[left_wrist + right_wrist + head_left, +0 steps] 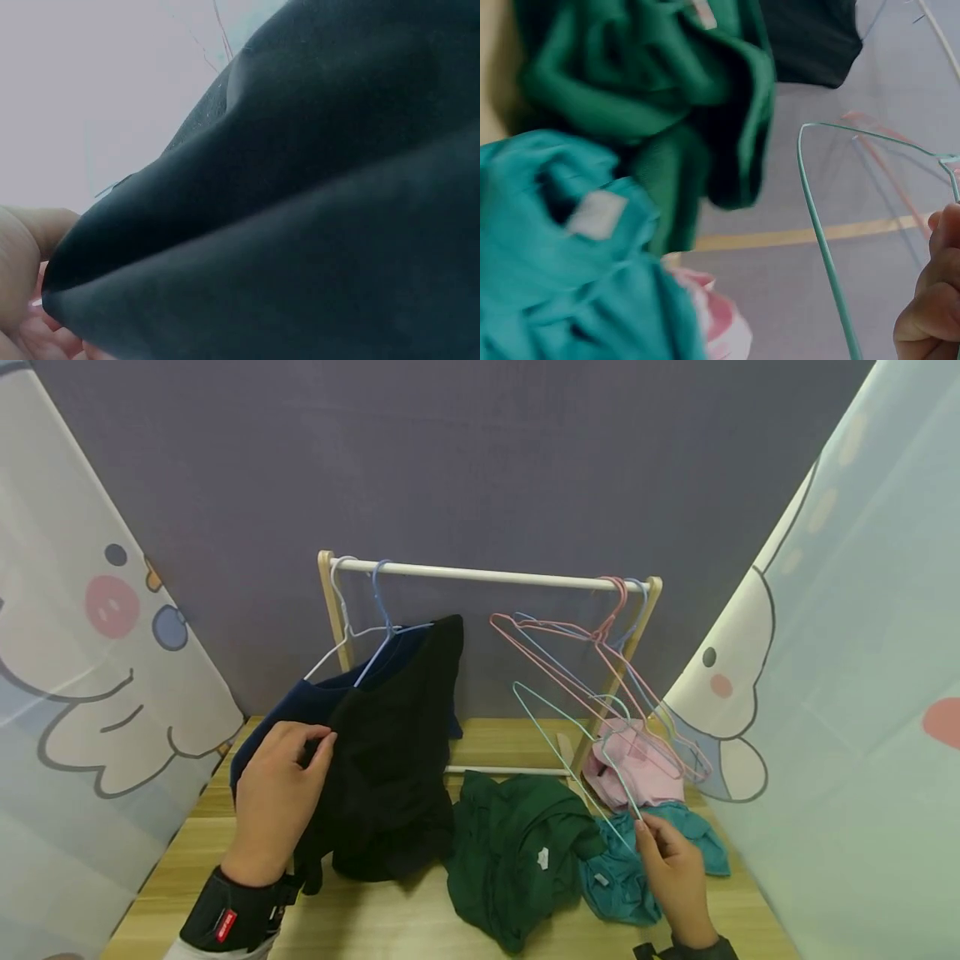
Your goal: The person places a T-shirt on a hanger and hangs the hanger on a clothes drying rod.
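A black garment hangs from a blue hanger at the left end of the rack. My left hand pinches its upper left edge between thumb and fingers; the left wrist view shows the dark cloth running out from the fingers. Behind it a navy garment hangs from a white hanger, partly covered. On the right, my right hand grips one end of a mint-green wire hanger, which is off the rail and tilted. In the right wrist view the hanger carries no garment.
The rack's white rail spans between wooden posts. Pink hangers and a blue one hang at its right end. A dark green garment, a teal garment and a pink garment lie crumpled on the wooden table.
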`<state>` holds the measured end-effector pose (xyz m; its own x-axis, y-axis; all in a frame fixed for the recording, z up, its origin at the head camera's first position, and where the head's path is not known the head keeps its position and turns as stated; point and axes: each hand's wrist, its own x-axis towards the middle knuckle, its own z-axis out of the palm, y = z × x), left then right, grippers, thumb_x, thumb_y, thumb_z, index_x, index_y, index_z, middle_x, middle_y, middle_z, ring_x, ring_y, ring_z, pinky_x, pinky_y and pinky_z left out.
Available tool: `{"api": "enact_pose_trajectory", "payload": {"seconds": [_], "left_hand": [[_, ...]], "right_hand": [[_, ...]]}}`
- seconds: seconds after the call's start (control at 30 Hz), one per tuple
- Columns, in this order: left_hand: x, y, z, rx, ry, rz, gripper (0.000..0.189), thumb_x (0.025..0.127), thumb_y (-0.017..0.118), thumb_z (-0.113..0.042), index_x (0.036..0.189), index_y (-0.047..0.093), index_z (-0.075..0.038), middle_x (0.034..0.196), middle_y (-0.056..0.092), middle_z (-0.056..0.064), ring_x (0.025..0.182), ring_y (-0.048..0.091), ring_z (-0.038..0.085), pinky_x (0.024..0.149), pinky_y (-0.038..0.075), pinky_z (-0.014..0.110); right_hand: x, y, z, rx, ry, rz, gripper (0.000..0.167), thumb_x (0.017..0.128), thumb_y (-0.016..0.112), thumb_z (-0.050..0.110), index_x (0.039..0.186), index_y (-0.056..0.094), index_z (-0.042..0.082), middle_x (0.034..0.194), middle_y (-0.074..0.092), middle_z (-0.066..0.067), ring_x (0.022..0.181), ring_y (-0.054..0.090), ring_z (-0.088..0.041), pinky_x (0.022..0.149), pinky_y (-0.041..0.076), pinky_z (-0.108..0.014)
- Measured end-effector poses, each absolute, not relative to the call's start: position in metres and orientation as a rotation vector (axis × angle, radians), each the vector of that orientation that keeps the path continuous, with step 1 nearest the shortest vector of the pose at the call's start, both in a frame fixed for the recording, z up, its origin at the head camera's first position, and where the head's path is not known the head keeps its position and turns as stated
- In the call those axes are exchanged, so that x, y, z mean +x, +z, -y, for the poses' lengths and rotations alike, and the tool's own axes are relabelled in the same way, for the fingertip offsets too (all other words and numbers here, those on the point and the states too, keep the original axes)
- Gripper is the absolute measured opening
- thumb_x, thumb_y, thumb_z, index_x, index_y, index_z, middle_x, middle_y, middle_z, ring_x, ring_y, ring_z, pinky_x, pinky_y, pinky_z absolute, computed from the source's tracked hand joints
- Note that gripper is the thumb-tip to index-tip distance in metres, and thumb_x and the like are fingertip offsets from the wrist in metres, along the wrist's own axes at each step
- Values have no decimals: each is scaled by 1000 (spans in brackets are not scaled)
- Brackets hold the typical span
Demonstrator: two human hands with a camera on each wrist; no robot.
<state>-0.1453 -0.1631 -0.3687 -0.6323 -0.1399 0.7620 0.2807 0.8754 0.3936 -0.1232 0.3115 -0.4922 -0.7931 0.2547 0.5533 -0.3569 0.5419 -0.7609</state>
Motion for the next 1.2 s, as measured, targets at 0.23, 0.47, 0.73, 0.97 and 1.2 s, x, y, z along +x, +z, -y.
{"api": "enact_pose_trajectory", "payload": {"seconds": [0.23,0.47,0.73,0.97,1.2], "left_hand": [[-144,-369,162,-177,-575,2153,12,90,78,-2,100,74,2,98,68,17,90,62,33,77,54,50],[-141,-374,149,-353,-552,1954,12,89,75,-1,100,75,4,96,70,20,84,60,38,74,43,48],[-140,-417,92,-524,-781,2101,13,92,74,-9,105,74,-7,100,70,4,87,65,16,77,53,29],[-136,-482,33,-557,-1174,2538,14,95,78,-19,104,68,-17,92,58,-12,78,54,-3,67,50,20],[-125,-512,5,-738,-1319,2830,26,91,80,-40,94,61,-23,88,53,-14,76,48,-3,66,45,19]], "right_hand": [[-115,-508,-312,-24,1342,2146,17,97,65,-8,106,77,0,69,62,8,59,54,-3,53,44,-17],[-114,-512,-310,-39,1329,2143,17,97,65,-7,108,77,-2,70,62,14,60,54,-3,50,41,-18],[-116,-510,-308,-32,1319,2114,18,97,65,-9,108,77,-3,75,65,20,61,54,-1,50,41,-17],[-116,-509,-308,-25,1344,2092,17,96,65,-11,108,76,-6,75,65,19,61,56,-1,52,43,-16],[-116,-506,-305,-1,1351,2087,16,97,63,-11,107,75,-7,79,67,20,64,58,-1,55,45,-15]]}}
